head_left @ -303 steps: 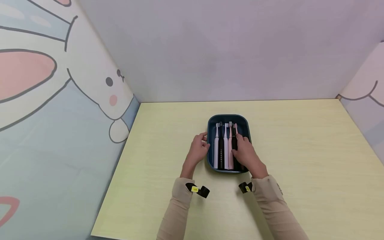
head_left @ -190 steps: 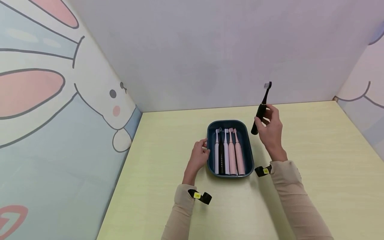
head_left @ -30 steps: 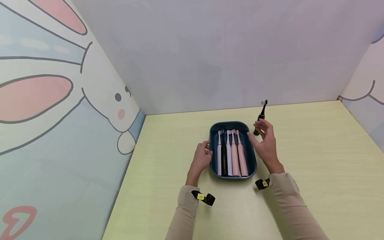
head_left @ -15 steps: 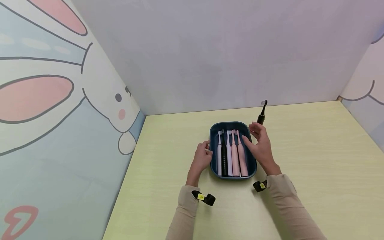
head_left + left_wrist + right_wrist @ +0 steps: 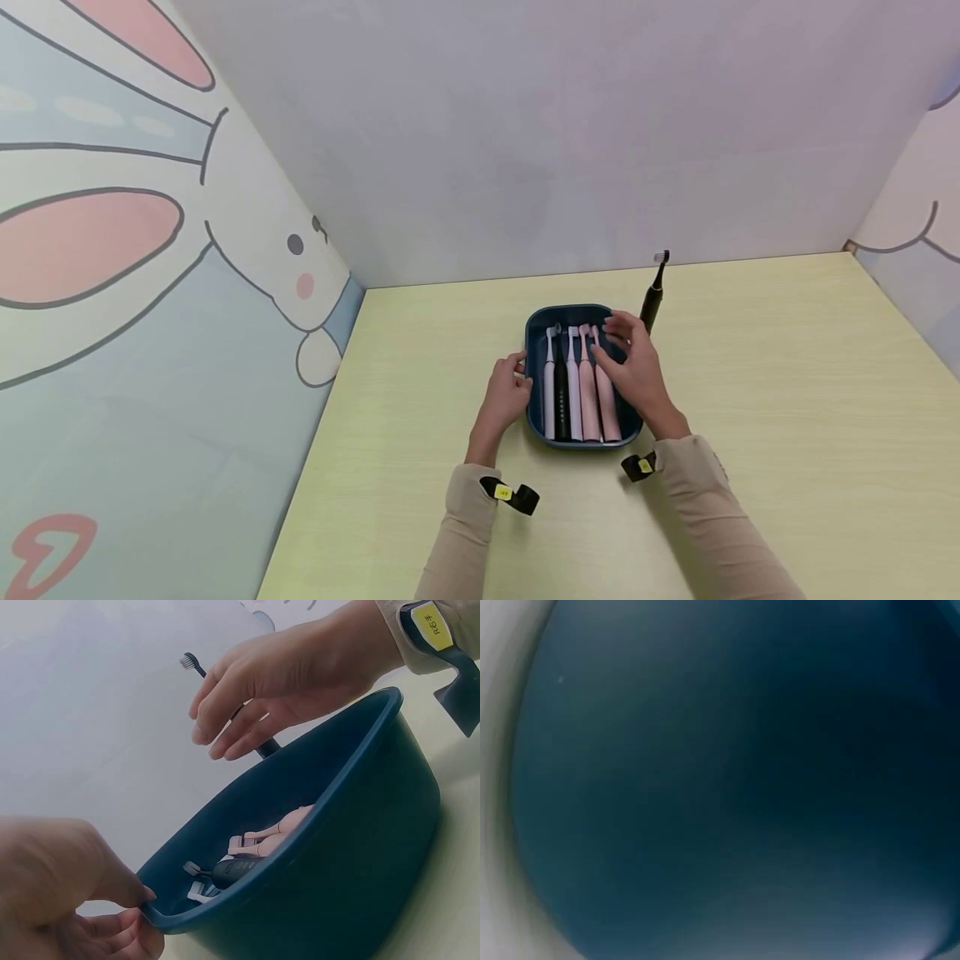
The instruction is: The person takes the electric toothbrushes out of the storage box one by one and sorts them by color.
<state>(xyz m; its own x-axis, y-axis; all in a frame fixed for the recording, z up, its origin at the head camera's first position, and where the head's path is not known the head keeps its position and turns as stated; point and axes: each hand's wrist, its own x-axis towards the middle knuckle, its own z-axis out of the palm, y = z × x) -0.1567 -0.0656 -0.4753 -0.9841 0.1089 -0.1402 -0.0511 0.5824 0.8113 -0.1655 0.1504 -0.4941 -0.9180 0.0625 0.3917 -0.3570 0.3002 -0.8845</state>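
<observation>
Six toothbrushes, one tub and two hands show in the head view. Five of the toothbrushes lie side by side in the dark blue tub (image 5: 585, 447), heads toward the far wall: two pale lilac toothbrushes (image 5: 549, 400), one black toothbrush (image 5: 561, 404) between them, and two pink toothbrushes (image 5: 588, 400) on the right. The sixth, an upright black toothbrush (image 5: 652, 307), rises just outside the tub's right side, its foot hidden behind the right hand (image 5: 637, 368). That hand is over the tub's right edge, thumb spread from loosely bent fingers, holding nothing. The left hand (image 5: 505, 396) is at the opposite edge. A strip of tub floor shows between the rightmost pink toothbrush and the right wall. The table (image 5: 772, 375) spreads well past the tub on both sides; its back edge, along the wall (image 5: 525, 150), is nearer.

From the left wrist, the left hand pinches one stretch of rim, thumb on top. Its partner hangs above the opening, fingers curved and apart, with room between fingertips and toothbrush heads. The near wall hides most handles.

From the right wrist, blurred blue fills nearly everything, with one pale band at left; the hand's state cannot be told there.
</observation>
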